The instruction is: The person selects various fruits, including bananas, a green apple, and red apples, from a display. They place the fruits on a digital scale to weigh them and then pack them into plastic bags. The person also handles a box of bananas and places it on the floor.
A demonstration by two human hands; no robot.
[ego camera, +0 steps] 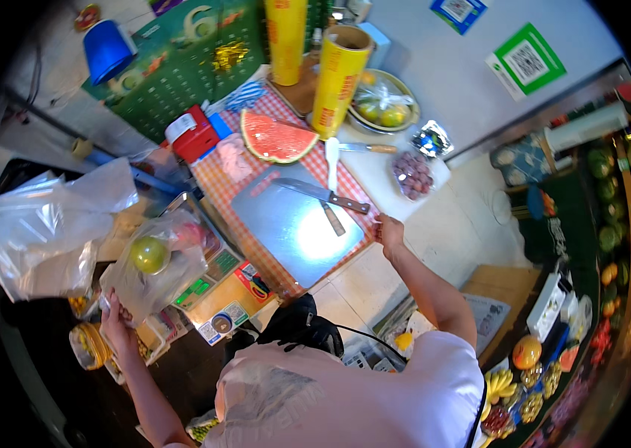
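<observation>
My left hand (118, 320) grips the loose end of a clear plastic bag (167, 283). Inside the bag lie a round green fruit (149, 254) and something pinkish, blurred by the plastic; the bag rests on a digital scale (220, 265). At the table's right edge, my right hand (389, 231) has its fingers by the corner of the red checked cloth (279, 274); whether they pinch anything is unclear. Before me is a metallic-looking cutting board (270, 227). A wooden-handled kitchen knife (315, 193) lies across it, over a second wooden handle (332, 219).
A wrapped watermelon wedge (276, 140) sits behind the board. Yellow cling film rolls (340, 81) stand at the back, near a bowl (411, 119) of bagged fruit. Packed grapes (413, 176) rest on a white board (374, 178). Plastic bags (58, 224) hang left.
</observation>
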